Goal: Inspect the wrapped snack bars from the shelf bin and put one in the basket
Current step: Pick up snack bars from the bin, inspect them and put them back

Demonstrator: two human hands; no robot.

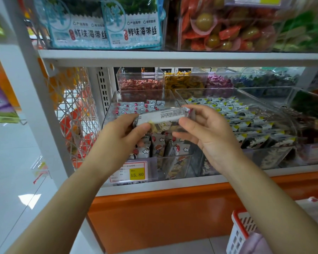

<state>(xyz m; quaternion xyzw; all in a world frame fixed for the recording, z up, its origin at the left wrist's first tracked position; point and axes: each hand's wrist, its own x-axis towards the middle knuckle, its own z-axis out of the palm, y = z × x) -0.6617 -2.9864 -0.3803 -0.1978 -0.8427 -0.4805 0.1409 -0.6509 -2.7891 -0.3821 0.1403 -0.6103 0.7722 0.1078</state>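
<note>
I hold one wrapped snack bar level above the clear shelf bin, its printed back label facing me. My left hand pinches the bar's left end and my right hand pinches its right end. Several more wrapped bars with red and white print lie in the bin below. The basket, white with a red rim, sits low at the bottom right, partly cut off by the frame edge.
A second clear bin of dark and yellow wrapped snacks stands to the right. A yellow price tag reads 15.80 on the bin front. An upper shelf carries seaweed bags and candy boxes. A wire rack hangs at left.
</note>
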